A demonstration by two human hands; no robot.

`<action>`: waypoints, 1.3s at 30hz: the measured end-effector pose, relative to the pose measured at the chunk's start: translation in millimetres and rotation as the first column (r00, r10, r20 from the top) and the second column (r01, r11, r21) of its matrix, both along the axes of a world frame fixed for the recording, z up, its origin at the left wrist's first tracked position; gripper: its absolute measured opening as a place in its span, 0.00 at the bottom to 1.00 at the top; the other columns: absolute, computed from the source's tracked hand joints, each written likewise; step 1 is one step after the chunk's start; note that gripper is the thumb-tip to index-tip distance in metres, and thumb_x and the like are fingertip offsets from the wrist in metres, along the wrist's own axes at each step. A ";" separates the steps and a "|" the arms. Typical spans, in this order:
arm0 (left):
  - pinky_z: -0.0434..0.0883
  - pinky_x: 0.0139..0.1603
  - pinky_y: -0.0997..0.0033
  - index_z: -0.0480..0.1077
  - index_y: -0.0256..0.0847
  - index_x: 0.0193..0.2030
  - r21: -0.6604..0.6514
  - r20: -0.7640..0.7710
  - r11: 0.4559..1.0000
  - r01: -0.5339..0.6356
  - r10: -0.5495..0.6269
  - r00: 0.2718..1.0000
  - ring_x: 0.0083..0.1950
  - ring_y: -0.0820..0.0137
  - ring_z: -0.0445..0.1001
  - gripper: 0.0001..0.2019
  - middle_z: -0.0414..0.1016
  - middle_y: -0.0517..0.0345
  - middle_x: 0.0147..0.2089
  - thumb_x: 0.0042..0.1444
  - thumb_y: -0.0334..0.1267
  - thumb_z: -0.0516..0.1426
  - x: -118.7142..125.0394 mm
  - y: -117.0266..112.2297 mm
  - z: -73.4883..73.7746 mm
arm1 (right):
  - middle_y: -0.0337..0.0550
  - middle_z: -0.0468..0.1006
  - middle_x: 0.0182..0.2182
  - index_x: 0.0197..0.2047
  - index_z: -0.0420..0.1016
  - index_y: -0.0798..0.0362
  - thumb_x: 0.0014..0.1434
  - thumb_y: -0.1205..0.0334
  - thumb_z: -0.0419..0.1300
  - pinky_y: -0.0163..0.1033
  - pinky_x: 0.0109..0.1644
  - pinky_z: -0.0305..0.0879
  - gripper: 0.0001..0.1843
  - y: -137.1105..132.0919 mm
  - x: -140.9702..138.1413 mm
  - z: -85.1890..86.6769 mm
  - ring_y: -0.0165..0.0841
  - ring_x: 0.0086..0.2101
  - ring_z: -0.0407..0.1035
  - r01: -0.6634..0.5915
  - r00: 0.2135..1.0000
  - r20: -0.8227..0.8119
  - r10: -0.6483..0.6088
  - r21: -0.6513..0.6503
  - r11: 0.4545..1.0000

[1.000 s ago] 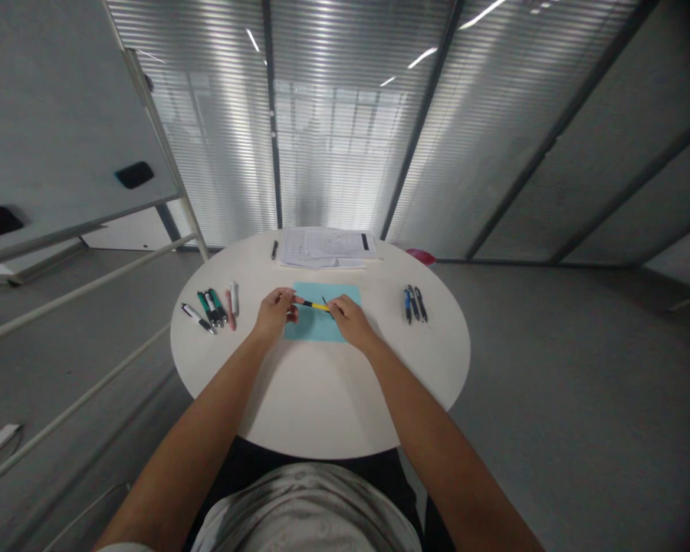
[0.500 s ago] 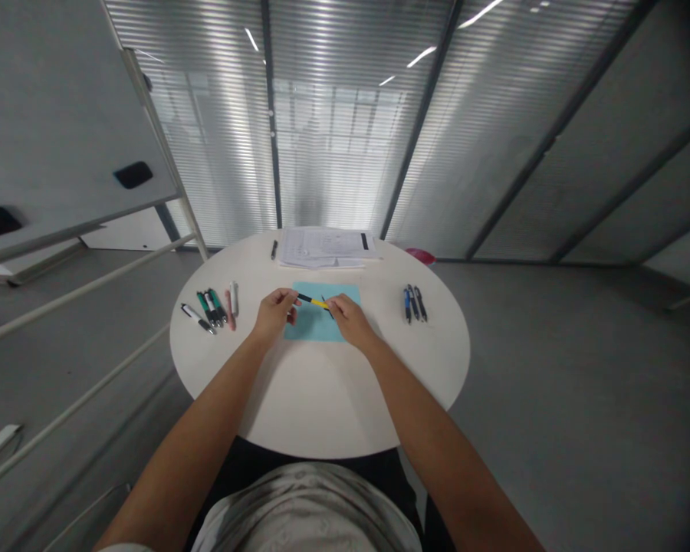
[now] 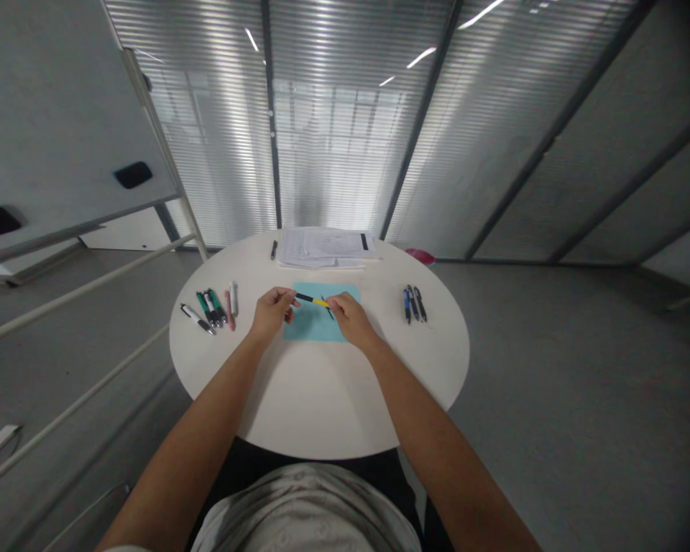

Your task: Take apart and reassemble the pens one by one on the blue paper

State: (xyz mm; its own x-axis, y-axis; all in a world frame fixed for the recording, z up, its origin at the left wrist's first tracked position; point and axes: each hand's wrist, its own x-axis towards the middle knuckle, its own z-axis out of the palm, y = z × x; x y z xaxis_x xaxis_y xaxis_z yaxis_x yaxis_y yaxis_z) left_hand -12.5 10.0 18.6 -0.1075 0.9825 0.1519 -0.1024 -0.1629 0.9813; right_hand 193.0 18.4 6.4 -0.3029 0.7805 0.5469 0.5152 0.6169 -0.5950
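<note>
My right hand [image 3: 349, 317] pinches the yellow end of a yellow and black pen [image 3: 313, 300] just above a light blue sheet [image 3: 316, 325] in the middle of the round white table [image 3: 322, 399]. The pen's black end points left, towards my left hand [image 3: 272, 310]. That hand's fingers are curled together right beside the black end; I cannot make out whether they touch it or hold a small part.
Several pens [image 3: 211, 309] lie in a row left of the blue sheet, three more pens [image 3: 414, 303] to its right. A stack of printed papers [image 3: 326, 248] and a single dark pen [image 3: 274, 249] lie at the far edge. A whiteboard [image 3: 51, 130] stands at left.
The pen's black end has come free of my left hand's fingers and now shows beside them. Both hands have otherwise stayed in place.
</note>
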 end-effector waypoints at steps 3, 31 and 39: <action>0.63 0.17 0.77 0.69 0.35 0.35 0.031 -0.027 1.000 0.000 0.000 1.000 0.19 0.78 0.65 0.16 0.75 0.57 0.28 0.49 0.48 0.61 -0.5 0.6 -0.7 | 0.45 0.70 0.36 0.41 0.74 0.52 0.68 0.56 0.46 0.40 0.47 0.63 0.17 1.8 0.5 -2.2 0.34 0.39 0.66 0.028 1.000 -0.009 -0.028 -0.005 1.000; 0.59 0.14 0.77 0.73 0.36 0.35 0.161 -0.117 0.980 -0.116 0.135 0.984 0.15 0.79 0.63 0.15 0.76 0.58 0.27 0.51 0.48 0.60 -1.1 -1.1 1.9 | 0.45 0.71 0.34 0.39 0.75 0.52 0.68 0.50 0.46 0.41 0.47 0.63 0.20 1.8 -1.5 -1.9 0.35 0.39 0.66 -0.043 0.997 -0.068 0.041 -0.025 0.999; 0.59 0.15 0.77 0.77 0.36 0.36 0.130 -0.197 0.982 -0.136 0.160 0.967 0.16 0.79 0.63 0.17 0.78 0.55 0.29 0.52 0.50 0.59 -1.5 -1.0 1.8 | 0.44 0.71 0.34 0.39 0.75 0.51 0.68 0.50 0.46 0.40 0.46 0.63 0.20 2.3 -2.4 -2.9 0.34 0.38 0.66 -0.020 0.999 -0.041 0.018 -0.056 0.998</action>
State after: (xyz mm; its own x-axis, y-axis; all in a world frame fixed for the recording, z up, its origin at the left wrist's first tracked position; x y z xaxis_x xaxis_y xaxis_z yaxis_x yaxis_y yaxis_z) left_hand -14.1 8.9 20.4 -0.2054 0.9328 0.2961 0.1330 -0.2731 0.9527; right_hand 190.6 20.8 3.5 -0.2963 0.8046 0.5145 0.4788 0.5913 -0.6489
